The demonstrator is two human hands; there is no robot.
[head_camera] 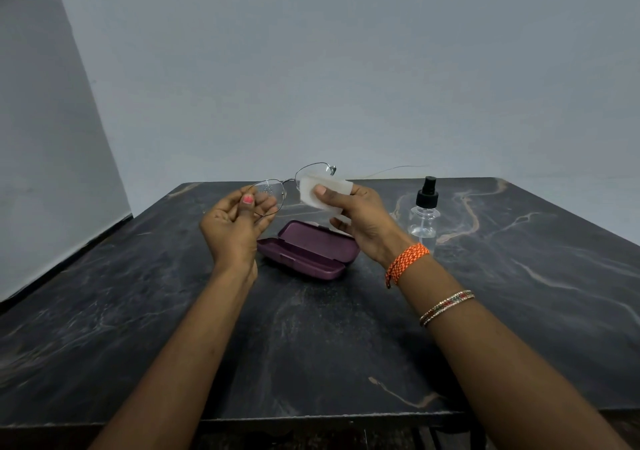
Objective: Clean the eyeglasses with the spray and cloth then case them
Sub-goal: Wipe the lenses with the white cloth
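Eyeglasses (292,181), thin metal frame, are held in the air above the far part of the dark marbled table (311,328), lenses side by side, one temple reaching right. Left hand (235,224) pinches the left lens rim between thumb and curled fingers. Right hand (360,217) holds a folded white cloth (320,193) against the right lens, thumb pressed on the cloth's near face, fingers behind it. Purple case (308,250) lies open on the table below the hands. Clear spray bottle (424,212) with black pump stands upright just right of the right hand. Orange thread band (407,264) and bangles (446,307) on right wrist.
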